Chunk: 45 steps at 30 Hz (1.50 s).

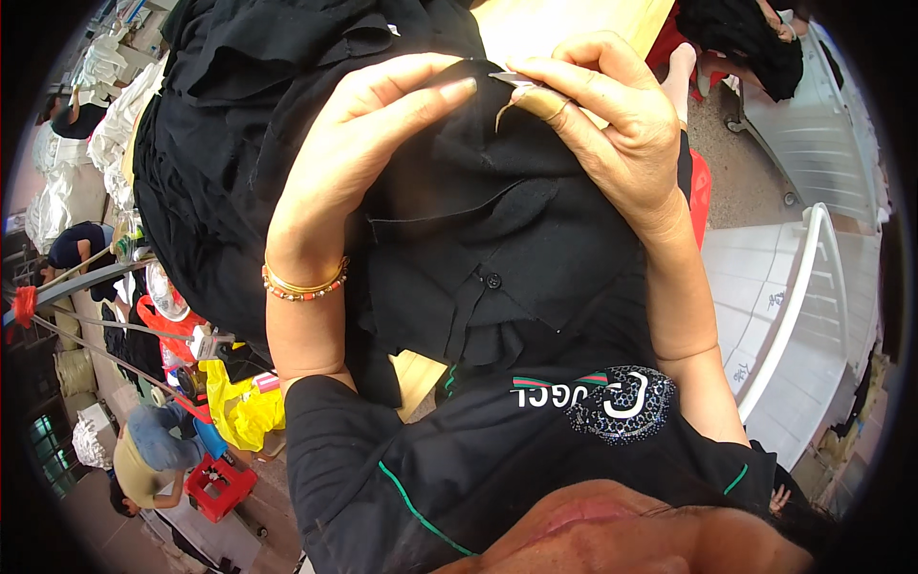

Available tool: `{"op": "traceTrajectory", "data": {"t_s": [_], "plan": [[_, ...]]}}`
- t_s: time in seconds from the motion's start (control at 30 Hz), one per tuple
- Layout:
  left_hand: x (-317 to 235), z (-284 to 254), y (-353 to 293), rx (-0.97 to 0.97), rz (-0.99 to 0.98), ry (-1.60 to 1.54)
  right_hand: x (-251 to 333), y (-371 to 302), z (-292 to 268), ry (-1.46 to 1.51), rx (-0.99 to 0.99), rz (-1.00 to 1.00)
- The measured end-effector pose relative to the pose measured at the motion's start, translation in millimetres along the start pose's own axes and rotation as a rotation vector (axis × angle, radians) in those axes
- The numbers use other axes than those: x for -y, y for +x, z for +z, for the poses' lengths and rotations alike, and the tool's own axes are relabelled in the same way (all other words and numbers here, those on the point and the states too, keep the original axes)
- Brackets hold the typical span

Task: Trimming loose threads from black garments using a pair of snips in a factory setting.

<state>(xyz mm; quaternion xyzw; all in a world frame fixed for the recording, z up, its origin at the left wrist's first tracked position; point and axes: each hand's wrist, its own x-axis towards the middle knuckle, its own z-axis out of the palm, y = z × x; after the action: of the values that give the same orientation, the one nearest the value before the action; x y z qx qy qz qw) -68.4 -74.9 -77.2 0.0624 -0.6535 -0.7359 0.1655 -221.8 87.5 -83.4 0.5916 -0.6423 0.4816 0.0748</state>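
A black garment with a small dark button hangs across my lap and chest. Its upper edge is pinched between the thumb and fingers of my left hand, which wears bracelets at the wrist. Close by on the right, my right hand grips a small silver blade between thumb and forefinger. The blade's tip meets the cloth edge just beside my left fingertips. A tan wrap covers the right thumb's end, with a loose strip dangling from it. Most of the blade's tool is hidden by the fingers.
A big heap of black garments fills the left side, beside a pale wooden tabletop. White plastic carts stand at right. Lower left are a yellow bag, a red crate and a bending person.
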Motion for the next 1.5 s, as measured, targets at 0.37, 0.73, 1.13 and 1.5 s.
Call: {"op": "traceTrajectory", "data": {"t_s": [0.37, 0.73, 1.13, 1.5], "plan": [[-15.8, -16.4, -7.8, -0.177, 0.226, 0.791, -3.1, 24.8, -4.3, 0.058, 0.106, 0.0], [-19.9, -43.5, -16.1, -0.065, 0.286, 0.626, 18.7, 44.0, 12.4, 0.021, 0.266, 0.001], [3.3, -75.7, -0.2, 0.374, 0.724, 0.214, 18.5, 45.9, 34.4, -0.009, 0.346, -0.204], [-33.9, -56.3, -18.3, 0.016, 0.013, 0.287, 13.2, 47.1, 50.8, -0.071, 0.321, -0.204]]}}
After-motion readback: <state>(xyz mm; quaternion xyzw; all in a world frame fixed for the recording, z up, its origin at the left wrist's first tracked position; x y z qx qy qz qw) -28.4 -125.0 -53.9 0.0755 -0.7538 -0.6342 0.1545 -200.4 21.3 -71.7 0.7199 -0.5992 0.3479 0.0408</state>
